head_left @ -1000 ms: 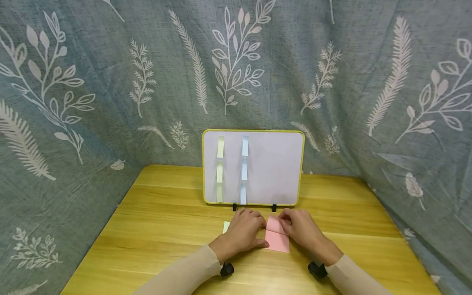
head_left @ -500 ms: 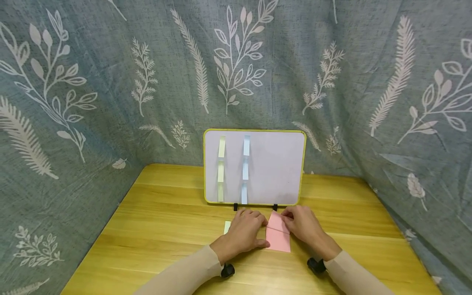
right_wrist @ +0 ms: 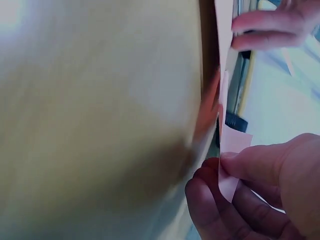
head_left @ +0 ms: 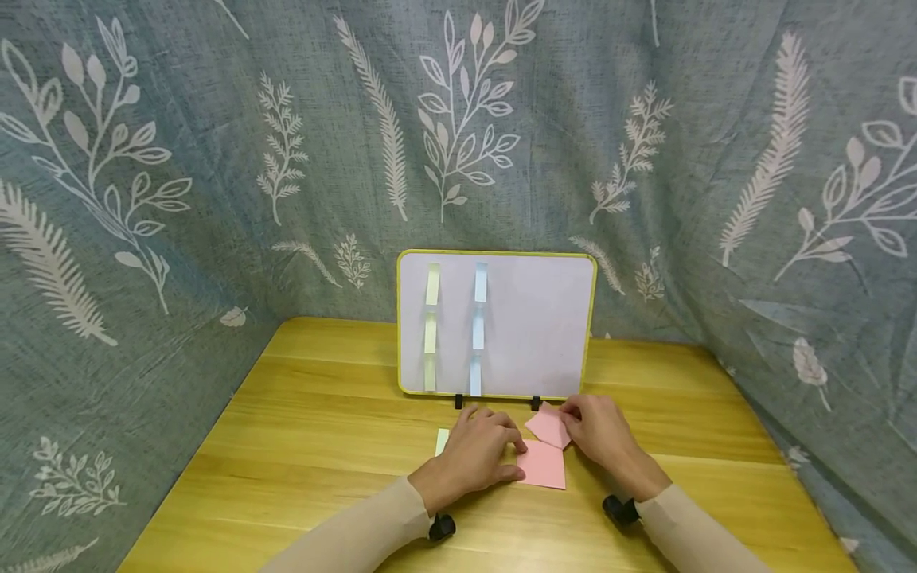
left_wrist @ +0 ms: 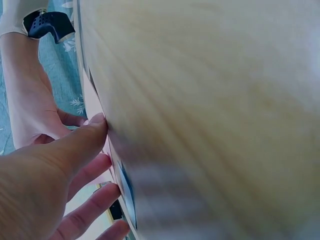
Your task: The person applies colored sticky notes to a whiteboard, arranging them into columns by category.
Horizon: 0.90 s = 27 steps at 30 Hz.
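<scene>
A pink sticky note (head_left: 548, 426) hangs tilted from my right hand (head_left: 602, 430), which pinches its right side between thumb and fingers. In the right wrist view the note (right_wrist: 233, 142) bends where the thumb presses it. Below lies a pink sticky note pad (head_left: 542, 464), flat on the table. My left hand (head_left: 476, 450) rests at that pad's left edge, thumb and fingertips touching it, fingers spread. A pale green paper (head_left: 441, 442) peeks out left of the left hand, mostly covered. Something blue (left_wrist: 127, 190) shows by the left fingertips in the left wrist view.
Behind the hands stands a whiteboard (head_left: 533, 326) with a yellow frame on black feet (head_left: 536, 403). It carries a column of green strips (head_left: 430, 333) on the left and blue strips (head_left: 478, 329) beside it. A patterned curtain (head_left: 322, 159) surrounds the wooden table (head_left: 308, 446).
The right hand has drawn the top pink note up and to the right. It now sits askew above the pad, barely overlapping its upper edge. The left hand has stayed in place.
</scene>
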Available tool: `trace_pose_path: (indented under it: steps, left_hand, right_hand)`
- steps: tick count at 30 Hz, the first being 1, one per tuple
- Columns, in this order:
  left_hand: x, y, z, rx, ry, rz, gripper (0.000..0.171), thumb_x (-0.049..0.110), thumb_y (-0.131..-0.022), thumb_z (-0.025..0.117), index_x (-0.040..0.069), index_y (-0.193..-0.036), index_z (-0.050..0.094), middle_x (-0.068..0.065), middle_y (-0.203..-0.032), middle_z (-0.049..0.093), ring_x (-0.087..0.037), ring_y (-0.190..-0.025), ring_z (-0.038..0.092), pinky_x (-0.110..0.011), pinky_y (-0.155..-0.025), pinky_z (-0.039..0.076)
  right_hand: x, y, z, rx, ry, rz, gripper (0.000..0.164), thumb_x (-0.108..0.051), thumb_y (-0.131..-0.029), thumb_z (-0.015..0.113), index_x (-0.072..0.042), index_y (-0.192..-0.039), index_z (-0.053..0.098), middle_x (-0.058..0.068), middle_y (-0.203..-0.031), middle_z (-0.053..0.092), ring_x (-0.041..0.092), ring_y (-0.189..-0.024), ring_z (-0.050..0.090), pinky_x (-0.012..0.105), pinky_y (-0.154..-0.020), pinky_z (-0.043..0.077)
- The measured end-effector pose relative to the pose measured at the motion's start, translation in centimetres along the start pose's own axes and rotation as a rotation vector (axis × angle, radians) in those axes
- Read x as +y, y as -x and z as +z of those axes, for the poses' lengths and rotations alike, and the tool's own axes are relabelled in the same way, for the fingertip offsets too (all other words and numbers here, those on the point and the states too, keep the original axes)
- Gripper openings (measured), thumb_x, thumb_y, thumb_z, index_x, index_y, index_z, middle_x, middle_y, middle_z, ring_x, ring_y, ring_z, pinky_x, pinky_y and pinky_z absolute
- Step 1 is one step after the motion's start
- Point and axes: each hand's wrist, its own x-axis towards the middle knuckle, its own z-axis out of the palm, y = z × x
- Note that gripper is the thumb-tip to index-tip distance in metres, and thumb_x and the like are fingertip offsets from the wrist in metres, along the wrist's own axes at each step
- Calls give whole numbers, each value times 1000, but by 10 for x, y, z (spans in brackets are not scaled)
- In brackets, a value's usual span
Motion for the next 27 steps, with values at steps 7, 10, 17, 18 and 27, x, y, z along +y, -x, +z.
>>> trace_pose_path:
  steps: [7, 10, 17, 18, 27]
  left_hand:
    - [2, -1, -2, 7, -9, 20, 28, 54, -94, 98, 36, -115, 91, 14, -134, 81, -22, -132, 73, -65, -131, 49]
    - [3, -1, -2, 6, -12, 22, 28, 54, -95, 97, 36, -116, 91, 14, -135, 81, -23, -133, 73, -65, -131, 49]
    - [4, 0, -1, -4, -12, 21, 28, 53, -95, 98, 36, -116, 91, 14, -135, 81, -23, -132, 72, -66, -132, 47]
    - [4, 0, -1, -4, -12, 22, 28, 53, -95, 98, 36, -116, 91, 14, -135, 81, -24, -133, 72, -67, -132, 47]
    - [6, -1, -5, -20, -12, 27, 28, 53, -97, 96, 34, -118, 91, 14, -135, 82, -23, -133, 73, -65, -133, 47]
  right_hand:
    - [8, 2, -25, 51, -2, 30, 6, 0, -101, 82, -3, -100, 88, 10, -91, 86, 24, -81, 79, 44, -74, 65]
    - [8, 3, -37, 94, -18, 25, 5, -1, -102, 82, -1, -101, 88, 12, -91, 87, 26, -80, 81, 43, -72, 66]
    - [1, 4, -53, 222, -70, -24, 5, -2, -103, 84, -3, -102, 89, 11, -89, 86, 24, -73, 78, 34, -66, 62]
    - [-1, 4, -54, 244, -73, -37, 5, -3, -104, 84, -3, -102, 89, 11, -89, 87, 26, -73, 79, 35, -65, 63]
    - [-16, -6, -58, 434, -138, -110, 8, -1, -102, 88, -1, -109, 90, 15, -95, 90, 32, -78, 87, 29, -70, 69]
